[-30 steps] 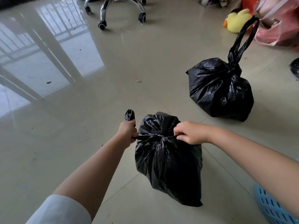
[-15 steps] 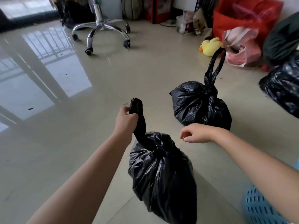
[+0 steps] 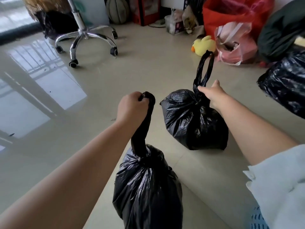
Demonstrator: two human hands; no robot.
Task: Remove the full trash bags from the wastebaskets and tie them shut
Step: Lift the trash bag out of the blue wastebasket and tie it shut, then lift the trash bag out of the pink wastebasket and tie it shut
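A full black trash bag (image 3: 146, 192), knotted at the neck, hangs low in the middle of the head view. My left hand (image 3: 132, 106) is shut on its twisted handle and holds it up. A second tied black bag (image 3: 189, 119) stands on the floor just beyond, with its two handle loops upright. My right hand (image 3: 212, 95) is at the base of those loops. Its fingers are spread and touch the plastic, with the thumb raised. A third black bag (image 3: 285, 86) lies at the right edge.
A blue wastebasket (image 3: 257, 219) shows at the bottom right, under my sleeve. An office chair's chrome wheeled base (image 3: 85, 37) stands at the back left. A yellow plush duck (image 3: 203, 45), a pink bag (image 3: 236, 43) and a red bag (image 3: 231, 12) crowd the back right.
My right hand let go of the near bag's knot and reached forward to the second bag's handles. My left hand lifted the near bag by its handle. The view tilted up.
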